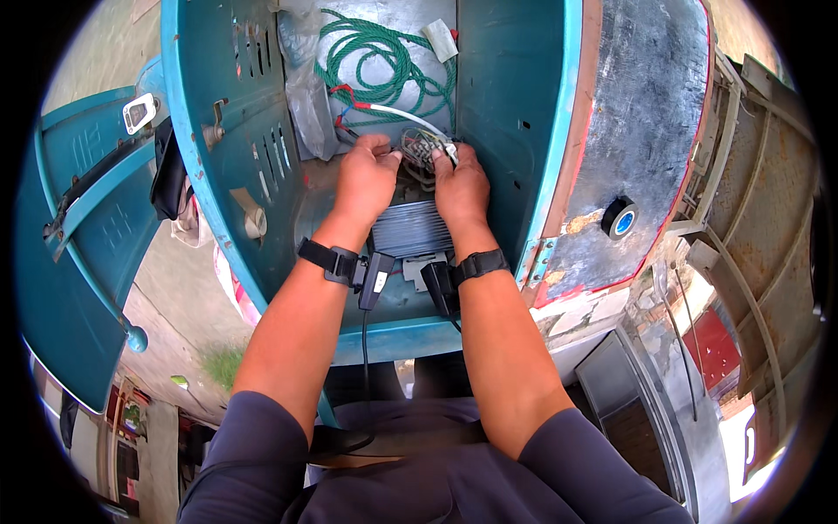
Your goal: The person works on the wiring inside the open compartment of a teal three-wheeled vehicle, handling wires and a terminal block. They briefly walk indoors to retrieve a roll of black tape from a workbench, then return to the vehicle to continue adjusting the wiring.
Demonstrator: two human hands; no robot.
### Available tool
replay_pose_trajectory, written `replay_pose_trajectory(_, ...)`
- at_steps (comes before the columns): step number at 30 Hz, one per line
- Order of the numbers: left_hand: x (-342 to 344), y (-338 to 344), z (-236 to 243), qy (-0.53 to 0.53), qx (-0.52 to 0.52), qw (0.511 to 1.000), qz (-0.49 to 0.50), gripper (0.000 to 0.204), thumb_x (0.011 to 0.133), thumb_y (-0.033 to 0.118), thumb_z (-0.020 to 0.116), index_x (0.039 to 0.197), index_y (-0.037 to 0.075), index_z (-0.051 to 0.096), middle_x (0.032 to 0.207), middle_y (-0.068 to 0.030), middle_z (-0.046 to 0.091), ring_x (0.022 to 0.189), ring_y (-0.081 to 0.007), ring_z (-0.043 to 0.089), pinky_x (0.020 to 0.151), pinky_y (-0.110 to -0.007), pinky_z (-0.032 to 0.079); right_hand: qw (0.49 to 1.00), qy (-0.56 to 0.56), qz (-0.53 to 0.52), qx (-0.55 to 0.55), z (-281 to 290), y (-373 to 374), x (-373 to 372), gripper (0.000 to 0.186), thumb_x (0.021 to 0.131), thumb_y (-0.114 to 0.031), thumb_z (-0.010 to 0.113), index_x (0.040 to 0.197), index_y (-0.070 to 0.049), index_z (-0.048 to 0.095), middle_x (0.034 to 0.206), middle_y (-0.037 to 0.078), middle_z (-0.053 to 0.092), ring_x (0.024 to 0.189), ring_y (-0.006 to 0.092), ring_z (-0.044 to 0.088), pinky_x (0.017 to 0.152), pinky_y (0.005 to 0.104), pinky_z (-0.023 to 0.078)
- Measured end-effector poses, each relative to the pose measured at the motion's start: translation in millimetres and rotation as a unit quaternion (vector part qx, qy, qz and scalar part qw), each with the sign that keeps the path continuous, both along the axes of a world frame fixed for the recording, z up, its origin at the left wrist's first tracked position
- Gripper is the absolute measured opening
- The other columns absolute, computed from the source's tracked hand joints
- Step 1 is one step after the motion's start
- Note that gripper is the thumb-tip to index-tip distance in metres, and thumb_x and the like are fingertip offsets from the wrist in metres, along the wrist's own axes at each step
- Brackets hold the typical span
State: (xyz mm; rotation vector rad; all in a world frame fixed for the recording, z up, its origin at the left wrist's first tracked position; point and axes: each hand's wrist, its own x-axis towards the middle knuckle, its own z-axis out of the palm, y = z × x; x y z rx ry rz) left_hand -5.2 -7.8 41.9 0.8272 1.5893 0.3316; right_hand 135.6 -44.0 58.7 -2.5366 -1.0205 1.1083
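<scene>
Both my hands work inside an open teal metal cabinet (506, 113), above a grey finned motor housing (415, 229). Between my fingertips sits a tangle of thin wires (419, 147) on top of the motor. My left hand (368, 175) is closed in a pinch at the left side of these wires; what its fingertips hold is too small to make out. On the right side, my right hand (463, 183) pinches near the end of a white cable (401, 113). That cable arcs back to a red-wrapped joint at the left. Black bands with small boxes circle both wrists.
A coil of green rope (375, 61) and a clear plastic bag (305, 83) lie deeper in the cabinet. A roll of tape (253, 217) hangs on its left wall. Black tape (620, 218) rests on the dark panel at right. A teal door (87, 253) stands open at left.
</scene>
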Motion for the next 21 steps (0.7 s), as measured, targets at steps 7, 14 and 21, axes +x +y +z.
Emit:
replay_pose_trajectory(7,7.2,-11.5,-12.3,-0.059,-0.146,0.987,0.042,0.042,0.093,0.009,0.069,0.129,-0.010,0.057,0.126,-0.0213,0.065,0.115,-0.0249,0.063,0.097,-0.034,0.048,0.998,-0.002,-0.059,-0.001,-14.4,-1.0,4.4,0.040,0.097,-0.035,0.060,0.121,-0.002,0.062,0.113,0.025,0.069,0.106,0.0430,0.065,0.092,0.0454,0.050)
replay_pose_trajectory(14,13.7,-8.4,-29.4,-0.182,-0.185,0.965,0.037,0.045,0.098,0.013,0.063,0.139,0.001,0.050,0.128,-0.0081,0.063,0.113,-0.0186,0.059,0.093,-0.033,0.048,0.996,-0.003,-0.084,-0.022,-16.3,0.5,5.4,0.041,0.098,-0.038,0.055,0.114,0.000,0.059,0.114,0.027,0.066,0.107,0.0467,0.062,0.094,0.0506,0.047)
replay_pose_trajectory(21,20.7,-5.3,-29.5,-0.223,-0.238,0.939,0.109,0.027,0.102,0.019,0.059,0.128,0.012,0.057,0.115,-0.0007,0.065,0.103,-0.0142,0.059,0.095,-0.035,0.045,0.994,0.018,-0.096,-0.040,-22.9,-1.7,9.5,0.044,0.098,-0.039,0.054,0.114,0.003,0.059,0.117,0.030,0.065,0.110,0.0476,0.060,0.096,0.0502,0.046)
